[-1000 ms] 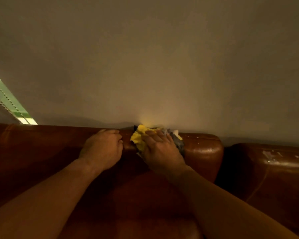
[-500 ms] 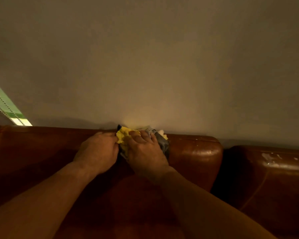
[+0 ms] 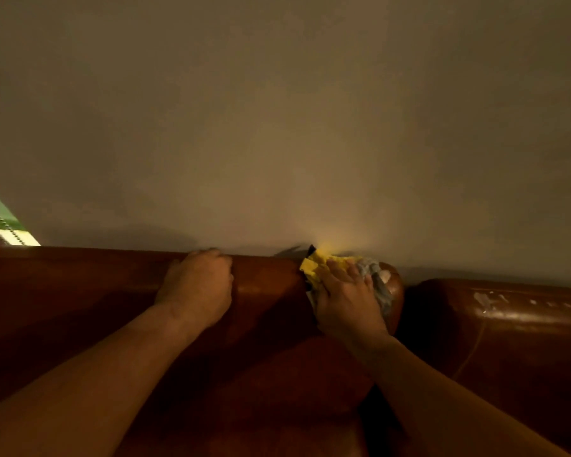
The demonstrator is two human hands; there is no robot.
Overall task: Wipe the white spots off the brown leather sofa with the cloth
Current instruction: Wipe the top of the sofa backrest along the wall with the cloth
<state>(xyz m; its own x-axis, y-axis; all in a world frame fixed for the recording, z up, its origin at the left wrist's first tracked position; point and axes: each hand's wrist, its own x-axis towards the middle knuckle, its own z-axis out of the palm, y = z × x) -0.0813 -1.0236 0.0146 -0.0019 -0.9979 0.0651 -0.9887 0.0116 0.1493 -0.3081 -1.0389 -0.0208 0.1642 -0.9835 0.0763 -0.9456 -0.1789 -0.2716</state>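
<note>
Two hands sit mid-frame. The right hand [image 3: 348,301] presses flat, fingers nearly straight, on the crumpled yellow-and-grey cloth [image 3: 312,268], which is partly hidden under the palm. The left hand [image 3: 197,290] curls over the sofa [image 3: 267,282] top, fingertips out of sight. White spots [image 3: 483,298] fleck the leather at lower right.

Yellow-grey cloth [image 3: 313,267] bunched atop brown sofa [image 3: 267,275] backrest; white spots [image 3: 483,299] on right cushion.
</note>
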